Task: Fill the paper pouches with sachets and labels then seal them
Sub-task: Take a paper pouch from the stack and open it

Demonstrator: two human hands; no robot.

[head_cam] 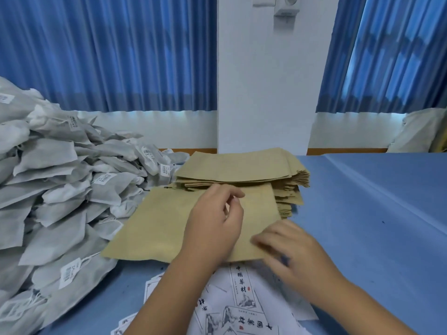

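Note:
A brown paper pouch point(154, 226) lies flat on the blue table in front of me. My left hand point(215, 223) rests on its middle with fingers curled, thumb and forefinger pinching at the paper. My right hand point(292, 247), blurred, has its fingertips on the pouch's near right corner; the blur hides whether they grip it. Behind the pouch sits a stack of empty pouches point(242, 168). A large heap of grey sachets with barcode tags point(60, 189) fills the left side. Printed white labels point(242, 301) lie spread under my forearms.
The blue table cover point(375, 226) stretches to the right. A white pillar point(263, 81) and blue curtains point(108, 52) stand behind the table. A whitish bag point(420, 131) sits at the far right edge.

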